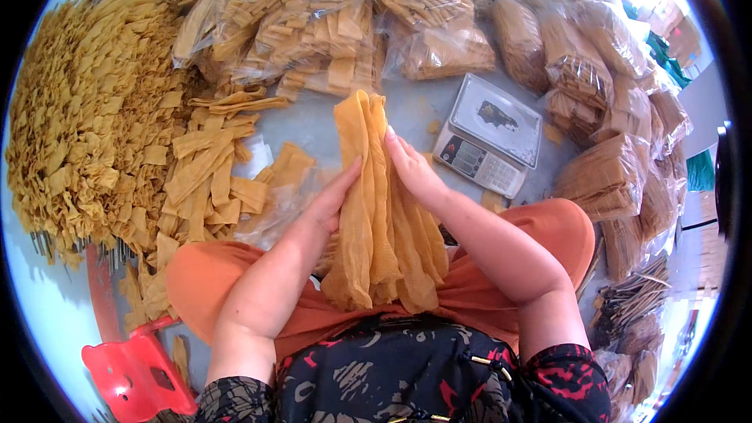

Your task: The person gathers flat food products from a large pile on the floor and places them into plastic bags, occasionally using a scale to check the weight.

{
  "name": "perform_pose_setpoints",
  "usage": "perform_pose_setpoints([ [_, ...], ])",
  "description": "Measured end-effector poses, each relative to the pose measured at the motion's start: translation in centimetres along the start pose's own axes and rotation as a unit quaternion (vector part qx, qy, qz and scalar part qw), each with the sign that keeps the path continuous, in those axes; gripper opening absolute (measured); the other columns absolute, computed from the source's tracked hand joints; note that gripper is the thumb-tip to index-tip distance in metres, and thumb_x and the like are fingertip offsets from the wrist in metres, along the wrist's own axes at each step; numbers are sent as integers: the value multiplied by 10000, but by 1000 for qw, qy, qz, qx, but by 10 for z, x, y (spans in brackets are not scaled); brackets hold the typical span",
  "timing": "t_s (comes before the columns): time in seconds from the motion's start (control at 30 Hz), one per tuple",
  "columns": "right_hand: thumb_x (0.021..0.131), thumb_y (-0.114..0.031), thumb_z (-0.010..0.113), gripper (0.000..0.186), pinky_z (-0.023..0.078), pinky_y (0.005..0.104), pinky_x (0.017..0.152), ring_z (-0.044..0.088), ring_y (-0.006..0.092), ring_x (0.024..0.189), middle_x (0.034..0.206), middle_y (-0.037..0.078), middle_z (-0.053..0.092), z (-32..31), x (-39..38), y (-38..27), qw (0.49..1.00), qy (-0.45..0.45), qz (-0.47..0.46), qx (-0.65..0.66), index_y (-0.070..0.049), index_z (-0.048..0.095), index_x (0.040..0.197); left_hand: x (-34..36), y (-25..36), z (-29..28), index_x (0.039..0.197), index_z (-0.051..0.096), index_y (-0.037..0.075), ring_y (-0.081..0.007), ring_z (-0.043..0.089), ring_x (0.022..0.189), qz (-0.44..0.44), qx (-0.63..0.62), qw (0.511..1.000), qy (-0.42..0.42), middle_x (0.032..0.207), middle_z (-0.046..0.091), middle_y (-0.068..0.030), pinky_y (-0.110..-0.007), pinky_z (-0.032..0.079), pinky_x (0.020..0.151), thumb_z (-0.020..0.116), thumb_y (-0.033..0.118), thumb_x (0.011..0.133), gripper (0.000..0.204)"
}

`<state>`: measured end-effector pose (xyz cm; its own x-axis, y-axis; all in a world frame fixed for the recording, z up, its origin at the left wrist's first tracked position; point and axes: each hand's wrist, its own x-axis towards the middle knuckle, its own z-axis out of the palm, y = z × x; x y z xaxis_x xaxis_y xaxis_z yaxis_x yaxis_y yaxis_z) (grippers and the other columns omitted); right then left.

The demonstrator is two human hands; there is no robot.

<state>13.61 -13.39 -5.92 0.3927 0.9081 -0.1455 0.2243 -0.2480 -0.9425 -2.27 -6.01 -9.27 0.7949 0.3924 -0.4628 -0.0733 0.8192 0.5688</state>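
Observation:
A bundle of long, wrinkled yellow strips (pixel 380 211), which look like dried bean curd skin, stands upright over my lap. My left hand (pixel 338 194) presses on its left side, its fingers partly hidden by the strips. Against the right side lies my right hand (pixel 413 171), its fingers straight and close together. Between them the two palms hold the bundle, whose lower ends spread out over my crossed legs. Loose strips of the same kind (pixel 205 158) lie to the left, partly on a crumpled clear plastic bag (pixel 286 207).
A digital scale (pixel 489 133) stands at the right. Clear bags of strips (pixel 313 19) are piled at the back, and more filled bags (pixel 607 176) line the right. A tall heap of yellow strips (pixel 94 125) fills the left, near a small red plastic stool (pixel 137 376).

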Motion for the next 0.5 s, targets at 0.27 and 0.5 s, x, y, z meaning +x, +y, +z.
perform_pose_setpoints([
  [0.27,709,-471,789,1162,336,363,1071,409,273,1301,1410,196,401,-13,-7,-3,988,-146,45,-20,-3,68,1490,33,9,20,1312,473,51,-214,590,1094,141,-8,988,59,1229,582,-95,-360,503,926,535,455,937,556],
  [0.5,618,-13,815,1116,381,351,1035,479,239,1227,1341,138,484,-40,3,10,951,-116,105,265,-97,133,1499,53,-1,38,1370,406,64,-232,518,1198,118,-31,992,-42,1309,509,-130,-390,455,970,477,592,912,703],
])
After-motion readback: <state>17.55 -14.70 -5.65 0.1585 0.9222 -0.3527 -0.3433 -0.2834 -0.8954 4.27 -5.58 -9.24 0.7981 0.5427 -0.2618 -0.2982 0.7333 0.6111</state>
